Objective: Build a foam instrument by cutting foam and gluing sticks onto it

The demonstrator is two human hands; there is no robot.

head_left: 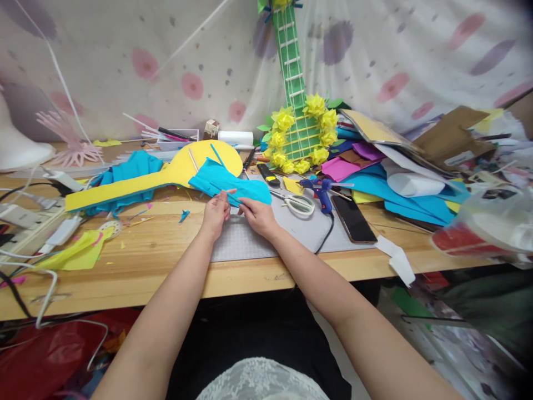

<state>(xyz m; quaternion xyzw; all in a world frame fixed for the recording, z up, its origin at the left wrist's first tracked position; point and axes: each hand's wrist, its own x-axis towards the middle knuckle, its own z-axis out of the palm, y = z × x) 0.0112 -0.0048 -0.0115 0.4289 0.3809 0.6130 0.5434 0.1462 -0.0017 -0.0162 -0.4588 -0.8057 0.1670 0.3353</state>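
A piece of blue crepe paper (pixel 254 190) lies over the grey cutting mat (pixel 245 241), its left end overlapping a yellow guitar-shaped board (pixel 177 168). My left hand (pixel 217 214) is closed at the paper's near edge, fingertips pinched on it. Just right of it, my right hand (pixel 259 216) also pinches that edge, thumb and fingers together. A narrow rolled fold seems to run between the hands; whether a stick is inside is hidden. On the board rest a blue stick (pixel 217 156) and a pale stick (pixel 193 159). White-handled scissors (pixel 300 205) lie right of the paper.
A blue glue gun (pixel 320 193) and a phone (pixel 353 219) lie to the right. Behind stands a green guitar model (pixel 293 72) with yellow flowers. Crumpled blue paper (pixel 125 180) and a power strip (pixel 31 228) are left; a plastic cup (pixel 470 239) is at the right edge.
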